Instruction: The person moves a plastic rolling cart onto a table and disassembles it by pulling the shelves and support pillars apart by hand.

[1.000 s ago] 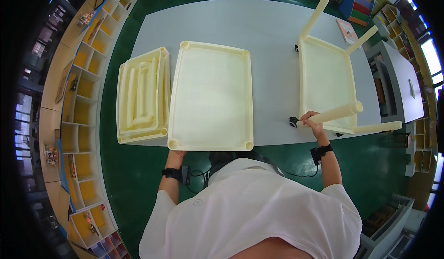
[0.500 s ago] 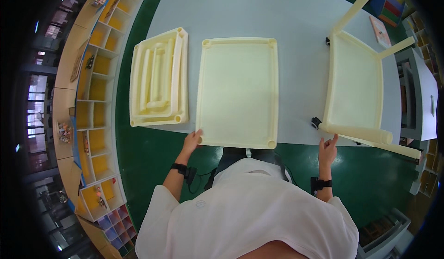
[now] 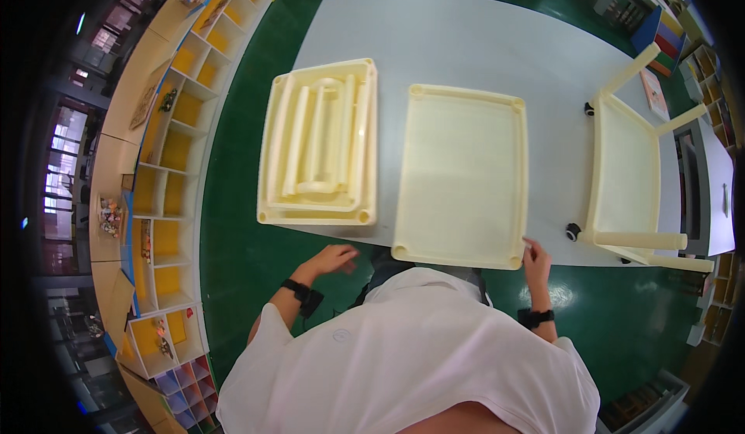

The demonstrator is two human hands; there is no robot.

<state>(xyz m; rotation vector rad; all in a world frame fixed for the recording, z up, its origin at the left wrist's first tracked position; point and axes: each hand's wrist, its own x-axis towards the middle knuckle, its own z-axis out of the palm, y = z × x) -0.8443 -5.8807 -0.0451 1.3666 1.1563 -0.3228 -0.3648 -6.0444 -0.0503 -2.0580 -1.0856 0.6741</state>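
Grey table on green floor — yellow-backed shelves left.

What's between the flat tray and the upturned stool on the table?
Head view: bare table between flat tray and stool, except a small black wheel near the front edge.

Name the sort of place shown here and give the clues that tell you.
Probably a classroom or playroom: cubby shelves with yellow backs holding toys, a long pale table on a green floor, and cream plastic furniture panels laid out.

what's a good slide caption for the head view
Right hand touches the corner of a cream tray on a grey table; left hand hovers off its edge.
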